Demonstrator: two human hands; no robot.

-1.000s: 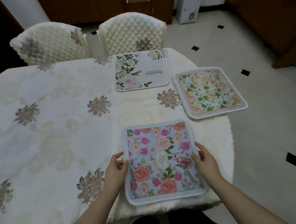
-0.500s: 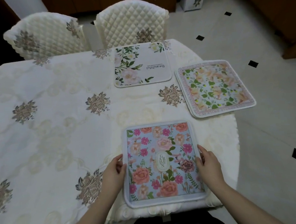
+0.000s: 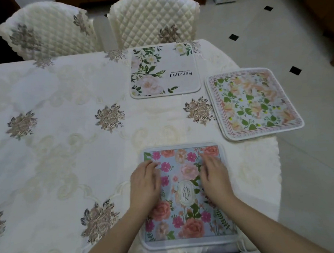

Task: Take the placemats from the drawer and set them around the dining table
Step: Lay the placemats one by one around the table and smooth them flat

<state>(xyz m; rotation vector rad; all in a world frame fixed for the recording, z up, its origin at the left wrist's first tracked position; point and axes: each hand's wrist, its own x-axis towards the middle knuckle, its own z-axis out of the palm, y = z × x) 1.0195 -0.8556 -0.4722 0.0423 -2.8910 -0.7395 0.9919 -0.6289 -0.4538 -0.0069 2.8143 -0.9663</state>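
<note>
Head view looks down over a table [image 3: 65, 153] draped in a cream cloth with embroidered brown flowers. Nearest the person lies a blue placemat [image 3: 186, 196] covered in pink and coral roses, with an oval label in its middle reading "GARDEN"; it sits flat at the near edge of the table. Both hands lie on top of it, palms down. The left hand [image 3: 145, 184] rests on the mat's left part, its fingers [image 3: 147, 164] stretched forward and loose, gripping nothing. The right hand [image 3: 215, 176] rests on the mat's right part, fingers [image 3: 208, 159] likewise laid out straight and released, flat against the fabric. The label shows in the gap between the two hands.

Farther across the table, at the far edge, a white placemat [image 3: 164, 71] with green leaves, pale roses and the word "Beautiful" printed upside down from here lies flat in front of a chair. To its right, at the table's right edge, a third placemat [image 3: 253, 104] with peach flowers and green leaves sits turned at an angle, its outer corner reaching past the table's rim.

Two cream quilted chairs stand behind the table, the left chair [image 3: 44, 30] and the right chair [image 3: 152, 18] side by side. A pale tiled floor [image 3: 294, 38] with small black diamonds spreads to the right.
</note>
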